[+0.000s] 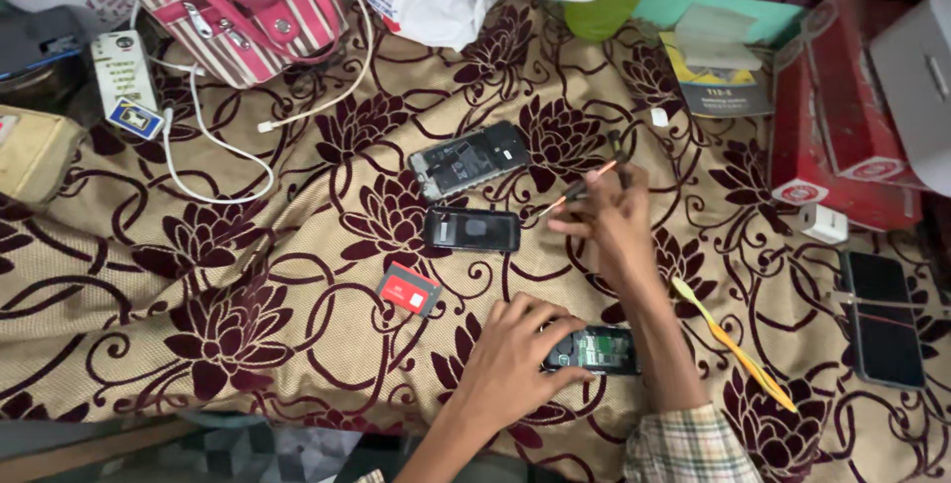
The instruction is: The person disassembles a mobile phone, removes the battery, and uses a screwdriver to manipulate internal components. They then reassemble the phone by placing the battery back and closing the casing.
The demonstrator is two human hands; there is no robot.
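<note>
a floral brown bedspread fills the frame. upper left lies a striped pink handbag; at right, a red box. at centre sit an opened phone body and a dark back cover. low centre, the left hand is curled down onto an opened phone, pinning it. above it the right hand pinches a small orange-tipped screwdriver, raised off the work. this looks like the dismantling stage; next calls for seating the tip squarely.
</note>
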